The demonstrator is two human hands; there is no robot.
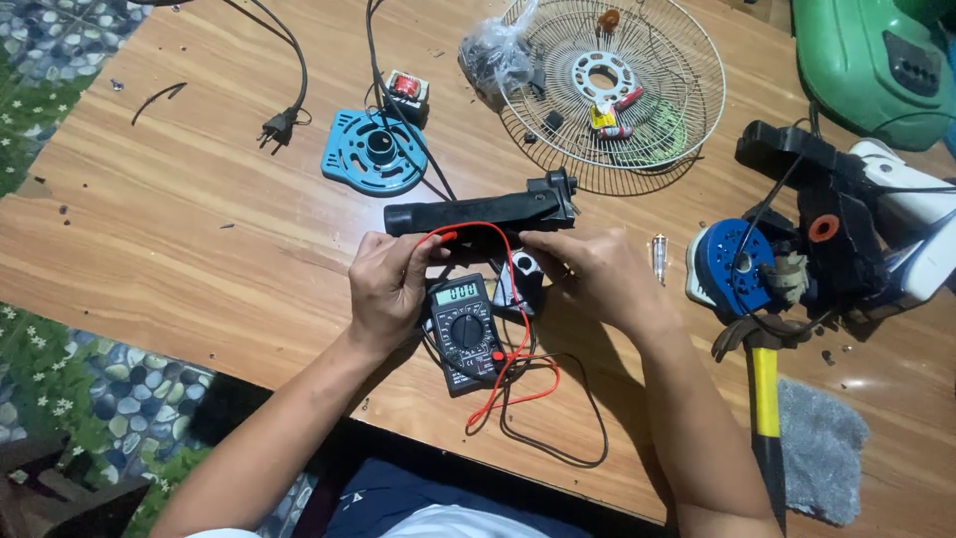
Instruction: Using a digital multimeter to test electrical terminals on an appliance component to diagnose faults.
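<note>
Two hands on a wooden tabletop (179, 229): left hand (386, 287) pinches a red probe (445, 237), right hand (596, 274) grips a small part (unclear) (522, 269), above a black multimeter (466, 334).

A multimeter (465, 331) lies on the table (199, 219) between both hands (390, 284), fan grille (637, 80) behind.

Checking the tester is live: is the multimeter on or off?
On: the multimeter lies face up with digits showing on its lit display.

green housing (876, 60) cut off by frame edge, right fingers (558, 257) hiding probe tip
</note>
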